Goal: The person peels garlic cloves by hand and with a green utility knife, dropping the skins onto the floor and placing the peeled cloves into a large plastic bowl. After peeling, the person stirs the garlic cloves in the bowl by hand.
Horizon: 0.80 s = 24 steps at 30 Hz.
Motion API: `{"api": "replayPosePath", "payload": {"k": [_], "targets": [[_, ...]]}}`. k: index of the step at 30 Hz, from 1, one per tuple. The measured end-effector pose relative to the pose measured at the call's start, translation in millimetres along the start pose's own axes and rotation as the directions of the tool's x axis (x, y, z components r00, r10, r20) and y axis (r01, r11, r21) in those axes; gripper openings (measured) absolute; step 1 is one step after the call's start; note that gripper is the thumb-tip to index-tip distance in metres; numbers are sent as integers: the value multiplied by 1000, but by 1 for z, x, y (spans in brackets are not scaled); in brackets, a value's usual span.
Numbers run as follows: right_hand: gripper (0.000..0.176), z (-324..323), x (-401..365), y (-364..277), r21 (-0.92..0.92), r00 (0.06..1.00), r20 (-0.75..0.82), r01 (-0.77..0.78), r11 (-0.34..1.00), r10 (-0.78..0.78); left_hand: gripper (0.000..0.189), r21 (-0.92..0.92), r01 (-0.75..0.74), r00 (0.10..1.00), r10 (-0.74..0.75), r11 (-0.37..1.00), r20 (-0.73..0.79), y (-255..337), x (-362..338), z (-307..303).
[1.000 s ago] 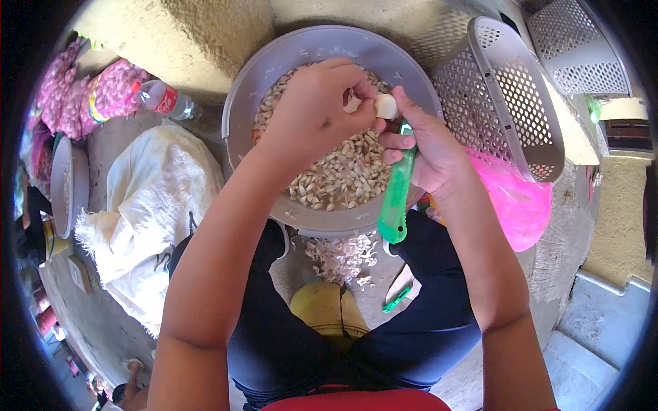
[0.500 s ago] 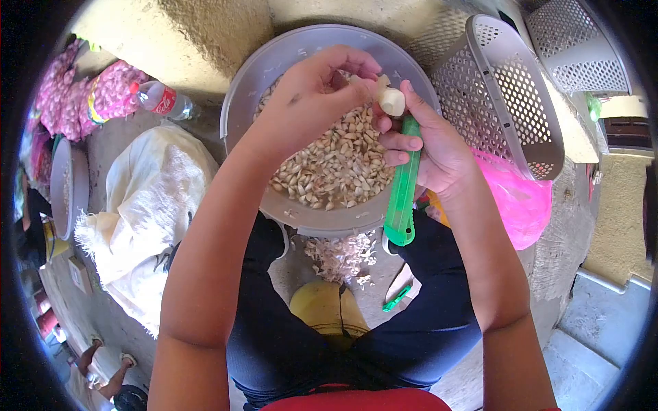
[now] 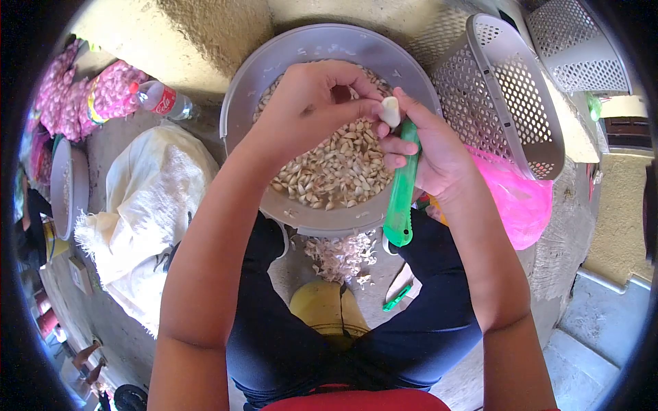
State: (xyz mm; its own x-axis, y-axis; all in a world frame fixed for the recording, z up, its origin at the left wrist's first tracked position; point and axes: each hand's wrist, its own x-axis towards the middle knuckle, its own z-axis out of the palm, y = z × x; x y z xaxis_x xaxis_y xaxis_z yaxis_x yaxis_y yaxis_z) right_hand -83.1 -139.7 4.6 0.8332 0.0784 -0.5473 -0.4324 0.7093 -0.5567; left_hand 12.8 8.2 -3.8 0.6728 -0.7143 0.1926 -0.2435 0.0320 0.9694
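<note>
A pale garlic clove [image 3: 390, 111] is between my two hands, above the right side of a large grey basin [image 3: 240, 89]. My left hand [image 3: 319, 96] pinches the clove from the left with thumb and fingers. My right hand [image 3: 435, 147] holds a green cutter [image 3: 401, 198] under its fingers, with the handle pointing down toward me, and its thumb touches the clove. The cutter's blade end is hidden at the clove. Many garlic cloves [image 3: 329, 171] lie in the basin below my hands.
Grey perforated baskets [image 3: 528, 103] and a pink bag [image 3: 517, 198] are at right. A white sack [image 3: 151, 198], cola bottle [image 3: 163, 100] and garlic bags [image 3: 113, 92] lie left. Peelings [image 3: 340, 257], a yellow container [image 3: 329, 308] and another green cutter [image 3: 397, 298] are between the legs.
My left hand has turned and lowered slightly, its fingers now closer together at the clove. The clove has tilted more upright. A person's legs at the lower left have shifted.
</note>
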Motion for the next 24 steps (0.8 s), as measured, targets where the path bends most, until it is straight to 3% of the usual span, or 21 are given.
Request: {"api": "replayPosePath", "payload": {"k": [3,6,10,15,19,24], "targets": [[27,4,-1,0,-59,999,-29,42,997,-44,10,130,6,1000,-9,992,22,2,0,-1],[25,9,-5,0,-201,994,-60,83,976,-97,9,277,-112,989,80,954,123,9,-1,-5],[23,11,-8,-2,-284,991,-97,58,957,-89,9,298,-177,982,147,938,119,5,-1,-4],[22,5,-7,-7,-139,1000,2,8,990,-8,8,414,-104,995,94,904,43,10,-1,-7],[22,-5,-3,-8,-24,986,163,-43,999,46,9,351,-107,994,111,930,8,2,-1,-4],[19,-8,-1,-10,131,986,155,48,990,-69,9,317,-53,998,61,947,-16,0,1,-7]]}}
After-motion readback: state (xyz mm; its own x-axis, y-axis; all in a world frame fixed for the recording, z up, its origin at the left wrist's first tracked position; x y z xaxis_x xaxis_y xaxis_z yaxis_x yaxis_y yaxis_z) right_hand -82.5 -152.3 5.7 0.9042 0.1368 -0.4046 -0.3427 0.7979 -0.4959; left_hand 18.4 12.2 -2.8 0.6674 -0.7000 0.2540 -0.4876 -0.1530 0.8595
